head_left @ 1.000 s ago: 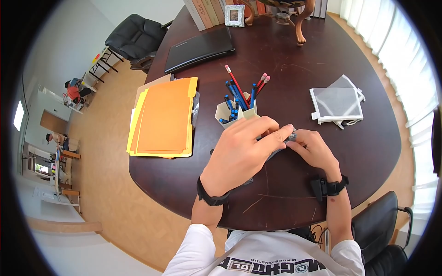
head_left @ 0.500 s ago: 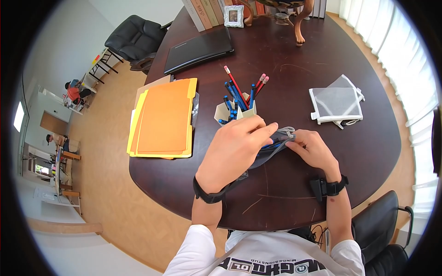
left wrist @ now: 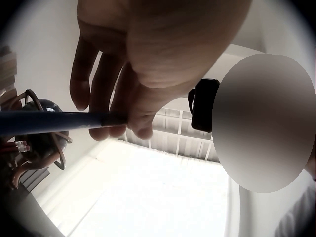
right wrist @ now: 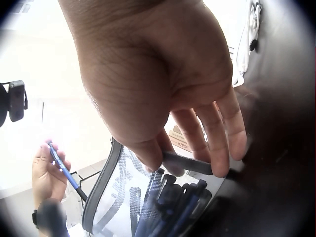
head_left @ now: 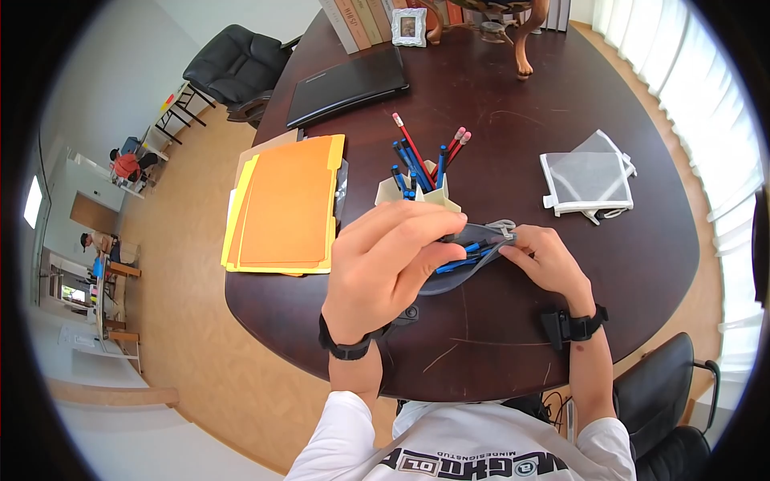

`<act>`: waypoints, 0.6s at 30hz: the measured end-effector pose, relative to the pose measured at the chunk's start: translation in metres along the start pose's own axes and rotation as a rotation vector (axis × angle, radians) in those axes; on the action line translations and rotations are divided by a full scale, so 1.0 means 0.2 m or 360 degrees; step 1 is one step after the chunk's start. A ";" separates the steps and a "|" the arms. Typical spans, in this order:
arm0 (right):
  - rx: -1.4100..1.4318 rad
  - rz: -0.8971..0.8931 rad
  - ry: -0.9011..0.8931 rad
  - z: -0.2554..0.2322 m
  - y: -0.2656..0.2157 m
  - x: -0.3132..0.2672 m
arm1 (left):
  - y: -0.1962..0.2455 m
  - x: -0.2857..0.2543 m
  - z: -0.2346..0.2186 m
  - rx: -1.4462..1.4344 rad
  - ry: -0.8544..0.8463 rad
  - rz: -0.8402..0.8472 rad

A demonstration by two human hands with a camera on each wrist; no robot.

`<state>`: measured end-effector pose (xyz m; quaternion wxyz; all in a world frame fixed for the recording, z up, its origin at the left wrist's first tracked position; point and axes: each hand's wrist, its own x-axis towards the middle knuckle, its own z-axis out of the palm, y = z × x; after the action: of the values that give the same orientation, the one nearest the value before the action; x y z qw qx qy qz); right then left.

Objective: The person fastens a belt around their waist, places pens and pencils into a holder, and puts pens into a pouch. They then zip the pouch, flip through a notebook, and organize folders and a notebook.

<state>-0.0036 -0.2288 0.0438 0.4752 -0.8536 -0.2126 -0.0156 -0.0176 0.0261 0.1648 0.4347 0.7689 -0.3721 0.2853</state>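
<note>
My left hand [head_left: 381,268] pinches a blue pen [left wrist: 54,121] between thumb and fingertips. In the right wrist view the pen slants downward from that hand. My right hand [head_left: 549,258] grips the zippered rim of a dark grey mesh pouch [head_left: 449,282] at its right end. The pouch's mouth gapes, and several blue pens with dark ends [right wrist: 177,202] lie inside it. Close behind the left hand stands a cream pen holder [head_left: 437,199] with blue pens and red pencils, its lower part hidden by that hand.
Orange and yellow folders [head_left: 285,208] lie at the left, with a black laptop [head_left: 349,86] behind them. White mesh pouches [head_left: 589,180] rest at the right. Books [head_left: 365,20], a picture frame [head_left: 409,28] and a wooden-legged stand [head_left: 523,60] line the table's [head_left: 513,345] far side.
My left hand has moved left, away from the right hand and the pouch's zippered end. More of the pouch's mouth and the blue pens inside now show. The right hand keeps its grip in place.
</note>
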 end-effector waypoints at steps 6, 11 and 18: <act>0.0027 0.0017 0.0003 0.00 0.00 0.00 | -0.03 0.00 0.03 0.0081 -0.0408 -0.0102; 0.0002 -0.0013 -0.0001 0.00 0.00 0.00 | -0.04 0.00 0.00 0.0166 -0.0450 -0.0244; 0.0026 -0.0005 0.0012 0.00 0.01 0.00 | -0.10 -0.03 -0.17 0.0280 -0.0341 -0.0539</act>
<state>-0.0031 -0.2295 0.0411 0.4831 -0.8492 -0.2123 -0.0179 -0.0081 0.0658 0.1660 0.3658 0.8812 -0.2554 0.1563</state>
